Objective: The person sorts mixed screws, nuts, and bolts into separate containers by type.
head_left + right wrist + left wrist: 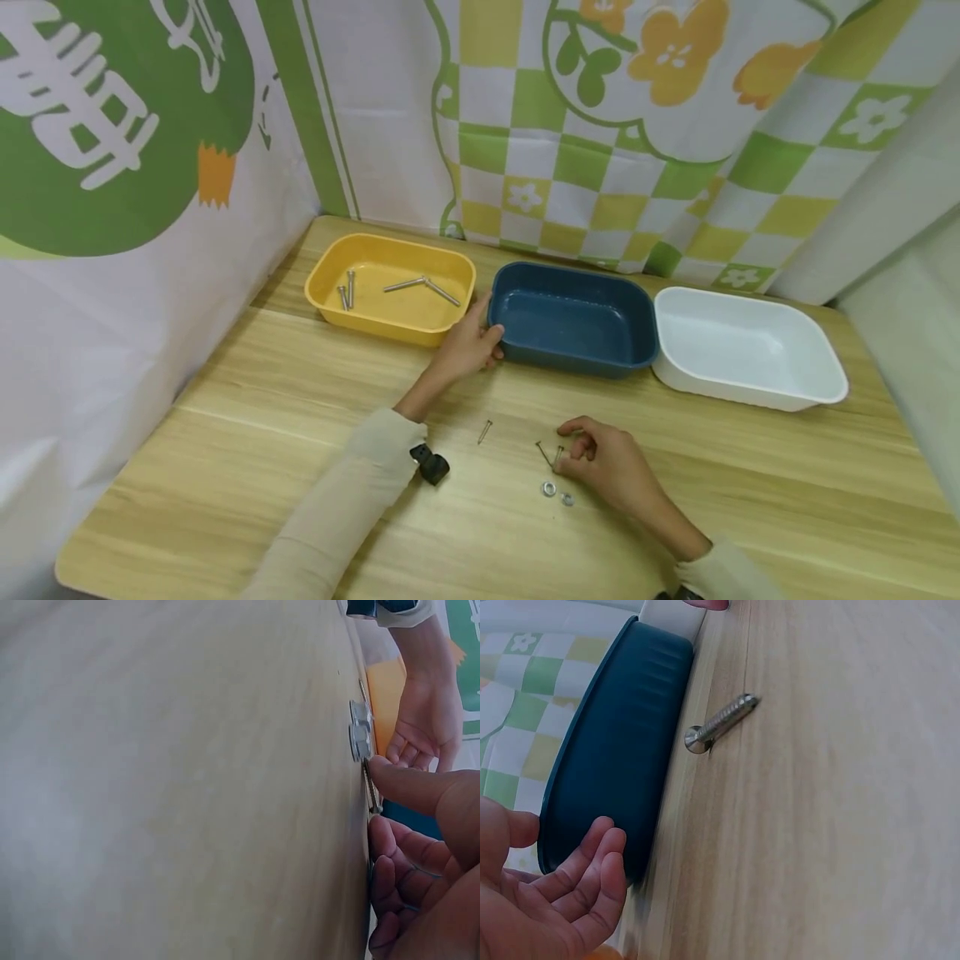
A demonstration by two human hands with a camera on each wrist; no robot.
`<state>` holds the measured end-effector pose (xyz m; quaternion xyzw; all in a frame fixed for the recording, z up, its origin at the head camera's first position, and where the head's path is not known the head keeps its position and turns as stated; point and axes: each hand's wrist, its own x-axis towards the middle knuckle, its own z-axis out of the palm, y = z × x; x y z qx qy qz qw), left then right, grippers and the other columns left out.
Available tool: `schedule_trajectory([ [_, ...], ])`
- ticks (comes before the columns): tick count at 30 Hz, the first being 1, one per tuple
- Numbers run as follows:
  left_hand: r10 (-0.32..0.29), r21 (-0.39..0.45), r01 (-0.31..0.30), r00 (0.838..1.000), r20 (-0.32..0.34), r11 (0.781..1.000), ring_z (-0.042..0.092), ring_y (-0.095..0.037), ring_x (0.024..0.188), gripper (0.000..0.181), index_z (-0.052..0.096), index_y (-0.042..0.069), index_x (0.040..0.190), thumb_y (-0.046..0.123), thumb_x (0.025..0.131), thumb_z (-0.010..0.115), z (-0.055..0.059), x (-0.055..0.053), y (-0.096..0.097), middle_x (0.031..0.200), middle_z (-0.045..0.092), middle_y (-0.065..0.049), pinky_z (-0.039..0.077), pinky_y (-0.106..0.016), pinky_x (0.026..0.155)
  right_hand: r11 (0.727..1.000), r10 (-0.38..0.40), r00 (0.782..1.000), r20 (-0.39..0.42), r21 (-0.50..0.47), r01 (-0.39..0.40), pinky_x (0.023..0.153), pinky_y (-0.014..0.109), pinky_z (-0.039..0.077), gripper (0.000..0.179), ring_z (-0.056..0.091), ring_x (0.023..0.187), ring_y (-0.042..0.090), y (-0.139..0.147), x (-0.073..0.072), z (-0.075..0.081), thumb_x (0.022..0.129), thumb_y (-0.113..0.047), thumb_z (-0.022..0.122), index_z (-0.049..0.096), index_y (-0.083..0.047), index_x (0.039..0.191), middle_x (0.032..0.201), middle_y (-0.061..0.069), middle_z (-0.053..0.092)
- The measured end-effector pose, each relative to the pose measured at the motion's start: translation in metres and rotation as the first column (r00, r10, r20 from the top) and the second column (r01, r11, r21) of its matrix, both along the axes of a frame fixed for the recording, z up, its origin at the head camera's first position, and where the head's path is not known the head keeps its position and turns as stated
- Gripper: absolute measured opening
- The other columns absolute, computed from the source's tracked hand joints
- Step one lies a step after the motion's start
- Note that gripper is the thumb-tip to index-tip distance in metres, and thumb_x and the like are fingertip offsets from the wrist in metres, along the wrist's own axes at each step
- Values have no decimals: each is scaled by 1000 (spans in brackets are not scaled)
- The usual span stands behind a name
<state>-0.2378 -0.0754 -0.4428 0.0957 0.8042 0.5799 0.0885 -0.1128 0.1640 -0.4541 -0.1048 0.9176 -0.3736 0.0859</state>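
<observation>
My left hand (467, 342) rests at the left end of the navy-blue bin (570, 360), its thumb touching the rim in the left wrist view. There the other fingers bend loosely by the bin's side. Over the tabletop, my right hand (611, 467) has thumb and forefinger apart beside two small screws, a slanting screw (543, 454) and a shorter-looking screw (558, 455) near the thumb tip. The right wrist view shows a screw (371, 787) between thumb and fingers, not pinched. Two metal nuts lie just below, one nut (549, 489) left of the other nut (567, 499).
A third screw (485, 432) lies apart, left of the others. The yellow bin (375, 323) at the left holds several long bolts (405, 285). A white bin (750, 392) stands right of the navy-blue one. A patterned curtain (585, 158) hangs behind the wooden table (247, 467).
</observation>
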Motion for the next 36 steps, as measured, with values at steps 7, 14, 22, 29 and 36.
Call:
schedule_trajectory([
  [7,4,11,-4,1000,9,1000,65,-36,65,68,15,15,162,14,105,51,-1,1,1,76,66,-18,55,-40,57,1000,-10,1000,-1,8,10,58,25,42,28,50,62,8,-5,0,-1,75,-9,87,72,-9,98,69,-10,56],
  [14,4,5,-4,1000,0,1000,65,-32,62,68,15,14,162,14,105,51,-2,2,1,75,66,-17,54,-36,56,1000,0,1000,-5,-14,0,59,25,43,22,51,63,8,-5,0,0,75,-7,87,72,-10,90,69,-9,58],
  [22,5,8,-5,1000,1,1000,65,-31,61,68,15,14,162,14,105,51,-2,1,0,73,66,-17,54,-36,56,999,17,1000,-7,-47,-17,61,24,45,22,54,68,8,-7,0,-1,74,-4,85,71,-12,90,75,-9,61],
  [29,9,8,-9,1000,6,1000,65,-31,61,67,15,15,162,14,105,50,-1,2,1,74,66,-18,54,-36,55,989,76,996,-41,-128,-81,67,25,51,24,59,74,9,-6,1,-2,75,2,82,69,-8,92,81,-5,64],
  [36,7,1,-7,1000,17,1000,65,-32,62,67,15,15,162,16,105,51,-1,2,1,75,67,-19,54,-36,56,976,104,992,-70,-186,-115,66,23,51,27,59,73,8,-8,2,-3,74,10,78,68,-6,94,78,-4,64],
])
